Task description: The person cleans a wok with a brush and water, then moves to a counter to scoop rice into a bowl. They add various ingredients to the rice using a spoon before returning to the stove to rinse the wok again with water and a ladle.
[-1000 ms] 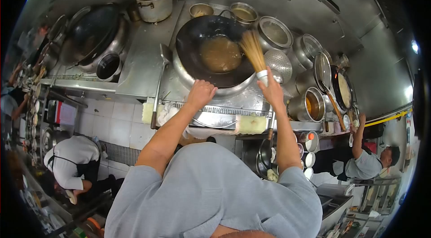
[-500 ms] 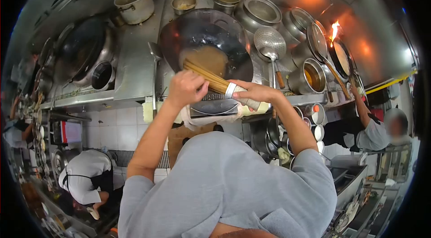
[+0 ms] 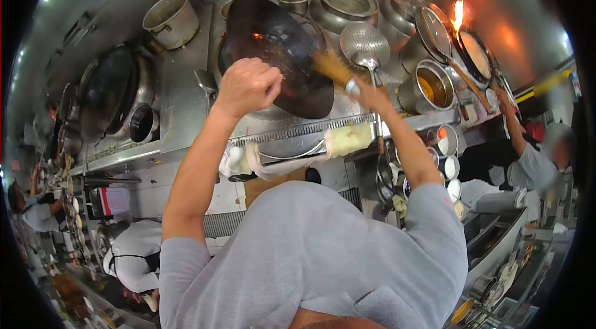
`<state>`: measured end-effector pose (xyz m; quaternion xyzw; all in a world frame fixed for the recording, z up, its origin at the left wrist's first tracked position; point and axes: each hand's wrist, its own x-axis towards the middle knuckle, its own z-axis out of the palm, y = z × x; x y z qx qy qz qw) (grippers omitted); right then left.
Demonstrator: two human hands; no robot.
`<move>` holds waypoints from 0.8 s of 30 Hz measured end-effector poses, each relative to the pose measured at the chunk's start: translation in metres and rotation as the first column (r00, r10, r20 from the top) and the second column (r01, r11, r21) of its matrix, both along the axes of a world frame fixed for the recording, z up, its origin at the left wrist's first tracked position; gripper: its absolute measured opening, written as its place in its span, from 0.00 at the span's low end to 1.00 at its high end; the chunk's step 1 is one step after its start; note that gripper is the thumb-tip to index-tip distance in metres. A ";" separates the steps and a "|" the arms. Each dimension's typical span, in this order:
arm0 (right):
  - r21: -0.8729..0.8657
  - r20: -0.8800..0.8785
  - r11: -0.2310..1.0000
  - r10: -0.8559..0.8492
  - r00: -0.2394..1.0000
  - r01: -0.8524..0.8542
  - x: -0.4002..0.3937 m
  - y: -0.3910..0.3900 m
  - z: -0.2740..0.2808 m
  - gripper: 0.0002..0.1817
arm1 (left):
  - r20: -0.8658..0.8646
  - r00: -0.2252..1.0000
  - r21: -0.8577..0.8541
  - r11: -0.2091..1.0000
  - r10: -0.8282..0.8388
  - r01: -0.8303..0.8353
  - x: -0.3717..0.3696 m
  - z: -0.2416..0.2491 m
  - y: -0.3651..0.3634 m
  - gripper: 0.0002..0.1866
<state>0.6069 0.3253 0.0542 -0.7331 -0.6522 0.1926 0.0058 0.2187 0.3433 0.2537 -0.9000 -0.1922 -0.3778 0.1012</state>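
Observation:
The black wok (image 3: 288,49) is steeply tilted over the stove, its dark inside nearly bare of liquid. My left hand (image 3: 249,85) is closed at the near left rim of the wok, which it seems to grip; the exact grip is hidden behind the fingers. In my right hand (image 3: 371,97) is a bamboo wok brush (image 3: 333,68), held by its wrapped white end. Its blurred bristles point up and left, close to the wok's right edge. A perforated skimmer (image 3: 365,45) lies just beyond the brush.
A ladle (image 3: 205,81) lies left of the wok. Lidded pots (image 3: 349,1) stand behind and right. A pot of orange-brown liquid (image 3: 434,90) is on the right, near a pan (image 3: 475,56) with a flame (image 3: 457,13) rising behind it. Another person (image 3: 540,158) works there; one crouches (image 3: 135,254) behind left.
The wok has gone from lying level with brownish water in it to tilted up. My left hand has moved to its rim. My right hand has swung the brush out to the right.

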 end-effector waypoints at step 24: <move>-0.149 -0.928 0.785 -0.321 0.189 0.602 0.040 -0.087 -0.116 0.14 | -0.109 0.922 -0.531 0.763 0.370 -0.369 0.022 -0.208 0.021 0.14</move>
